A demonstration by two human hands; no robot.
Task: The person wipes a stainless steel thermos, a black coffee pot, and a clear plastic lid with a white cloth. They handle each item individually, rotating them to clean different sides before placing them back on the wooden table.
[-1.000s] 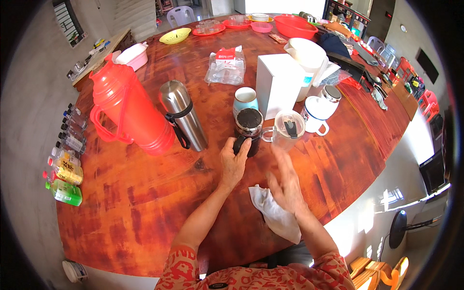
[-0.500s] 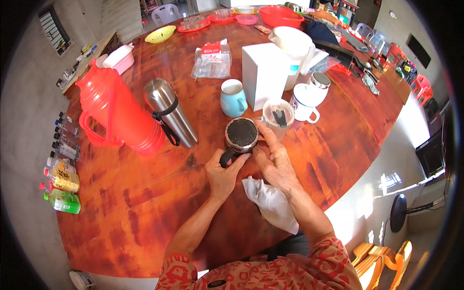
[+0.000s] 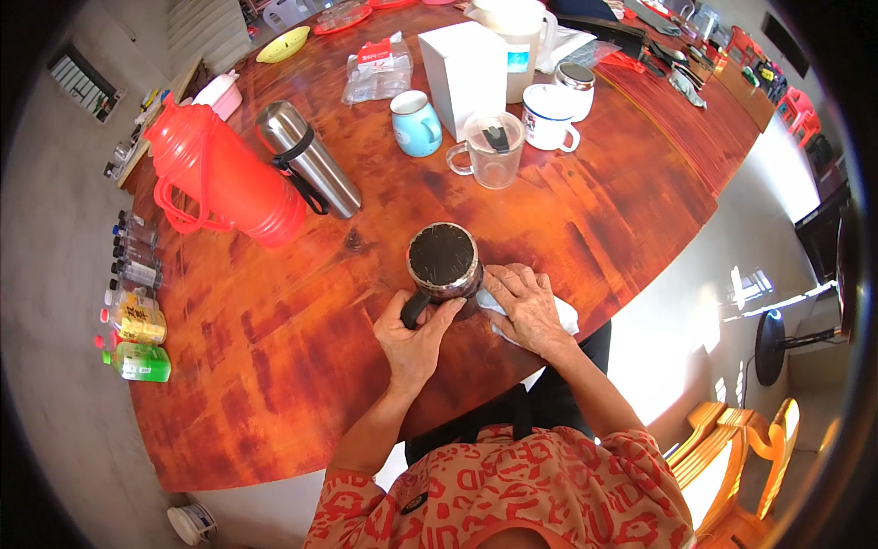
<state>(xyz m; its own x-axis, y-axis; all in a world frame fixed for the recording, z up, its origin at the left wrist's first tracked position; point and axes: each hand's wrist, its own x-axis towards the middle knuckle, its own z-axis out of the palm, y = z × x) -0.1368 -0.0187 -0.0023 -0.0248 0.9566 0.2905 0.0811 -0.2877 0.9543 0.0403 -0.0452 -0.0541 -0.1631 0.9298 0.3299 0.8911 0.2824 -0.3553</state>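
In front of me on the wooden table is a steel mug (image 3: 443, 256) with a worn black round face turned upward and a dark handle. My left hand (image 3: 410, 346) is closed round its handle side, thumb along the body. Close by the mug's right side, my right hand (image 3: 528, 309) lies over a white cloth (image 3: 566, 317), fingers bent onto it; its palm and part of the cloth are hidden. Farther off stand a clear lidded cup (image 3: 494, 160), a light-blue mug (image 3: 416, 128) and a white enamel mug (image 3: 546, 119).
To the left are a red thermos jug (image 3: 215, 174) and a steel flask (image 3: 311, 160) with a black strap. A white box (image 3: 462, 78) and a cream pitcher (image 3: 517, 41) stand at the back. Several bottles (image 3: 137, 320) line the floor at left. A wooden chair (image 3: 732, 457) is at lower right.
My right hand has left the mug and gone down onto the white cloth. My left hand keeps the mug, now nearer me and farther from the clear cup. The view has tilted downward.
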